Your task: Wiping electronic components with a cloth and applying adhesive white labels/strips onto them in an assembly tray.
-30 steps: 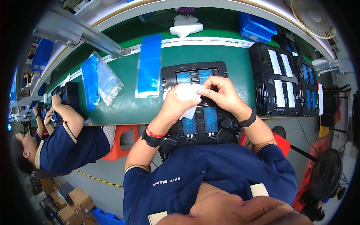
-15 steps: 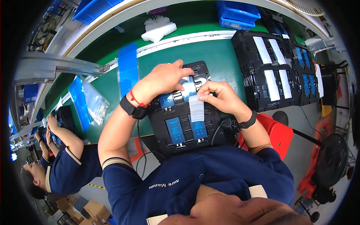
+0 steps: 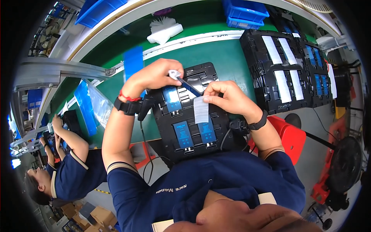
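Note:
A black moulded tray (image 3: 170, 135) lies in front of me with flat blue batteries in its slots. At its upper right, my left hand (image 3: 160, 75) grips one battery (image 3: 189, 87), lifted and seen nearly edge-on, with something whitish at its end by my thumb. My right hand (image 3: 224, 96) pinches the top of a white label strip (image 3: 201, 110) at the battery's other end. The strip hangs over the lower right battery (image 3: 207, 131). Two more batteries, an upper left one (image 3: 171, 99) and a lower left one (image 3: 182, 133), stay in their slots.
Stacked black trays (image 3: 270, 69) with white strips stand at the right. Blue bins (image 3: 245, 14) and a white brush-like piece (image 3: 165, 31) are at the back. A red stool (image 3: 284, 135) is by my right elbow; a co-worker (image 3: 73, 162) works at the left.
My left hand has moved left and turned, tilting the battery from flat to nearly edge-on. My right hand stays almost in place with the white label strip.

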The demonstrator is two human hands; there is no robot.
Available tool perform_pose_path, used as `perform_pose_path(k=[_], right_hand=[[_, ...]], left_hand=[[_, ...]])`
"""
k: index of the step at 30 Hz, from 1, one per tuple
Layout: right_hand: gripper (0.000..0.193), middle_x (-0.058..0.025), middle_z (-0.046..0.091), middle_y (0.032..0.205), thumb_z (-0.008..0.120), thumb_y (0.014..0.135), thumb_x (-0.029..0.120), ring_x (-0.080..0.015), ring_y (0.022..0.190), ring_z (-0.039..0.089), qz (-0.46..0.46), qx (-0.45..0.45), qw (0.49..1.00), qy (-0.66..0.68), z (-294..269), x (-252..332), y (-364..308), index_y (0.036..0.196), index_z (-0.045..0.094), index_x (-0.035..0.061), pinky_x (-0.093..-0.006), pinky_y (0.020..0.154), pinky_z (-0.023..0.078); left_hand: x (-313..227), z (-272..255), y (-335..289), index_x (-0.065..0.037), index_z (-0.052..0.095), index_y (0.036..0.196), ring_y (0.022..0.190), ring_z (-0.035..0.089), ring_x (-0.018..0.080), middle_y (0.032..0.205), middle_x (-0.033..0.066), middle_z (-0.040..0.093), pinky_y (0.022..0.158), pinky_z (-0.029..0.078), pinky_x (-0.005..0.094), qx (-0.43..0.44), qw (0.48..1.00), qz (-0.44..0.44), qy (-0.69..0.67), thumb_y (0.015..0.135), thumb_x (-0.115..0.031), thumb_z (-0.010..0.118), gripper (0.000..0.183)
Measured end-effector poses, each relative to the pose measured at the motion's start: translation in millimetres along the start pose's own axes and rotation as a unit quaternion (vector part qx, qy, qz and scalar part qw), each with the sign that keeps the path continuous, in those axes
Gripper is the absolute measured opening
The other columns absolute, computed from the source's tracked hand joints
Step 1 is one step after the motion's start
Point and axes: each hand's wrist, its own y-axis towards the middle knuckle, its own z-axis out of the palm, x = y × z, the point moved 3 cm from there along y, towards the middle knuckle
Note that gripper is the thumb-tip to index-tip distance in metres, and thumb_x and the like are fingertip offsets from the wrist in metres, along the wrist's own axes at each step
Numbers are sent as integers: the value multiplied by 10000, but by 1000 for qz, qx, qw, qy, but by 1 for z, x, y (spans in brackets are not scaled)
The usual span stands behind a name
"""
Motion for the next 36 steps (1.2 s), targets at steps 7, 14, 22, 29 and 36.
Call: perform_pose_path(k=[7,14,22,29,36], right_hand=[[120,-117,557,1078,733,720,152,-313,1105,453,-82,-117,957,-253,-10,-14,30,790,666,82,-409,954,350],[101,-117,536,1131,741,707,175,-314,1146,427,-55,-107,962,-244,-9,-24,47,787,699,130,-430,977,331],[96,-111,547,1103,730,707,178,-306,1101,455,-54,-100,973,-202,-10,-31,50,787,702,131,-411,971,348],[98,-110,548,1097,711,713,146,-309,1099,459,-60,-107,973,-196,-10,-35,50,805,698,115,-412,965,357],[112,-108,547,1133,711,720,124,-300,1111,466,-58,-101,969,-216,-11,-34,49,827,694,94,-402,960,375]], left_hand=[[7,-12,-35,-35,650,933,739,518,61,844,-29,596,670,427,217,-237,940,-97,-225,831,-106,697,132],[-14,18,-13,-41,667,1038,671,499,38,819,-33,610,598,415,194,-200,933,-145,-262,850,-68,657,190],[-16,34,7,-25,631,977,813,551,78,861,-12,601,741,456,239,-178,953,-108,-219,818,-24,666,163],[-14,43,11,-32,644,974,837,567,92,879,1,629,768,474,264,-142,964,-112,-193,820,-25,666,155],[-11,50,11,-39,653,971,823,589,103,875,27,647,755,486,271,-163,967,-121,-156,815,-40,677,158]])
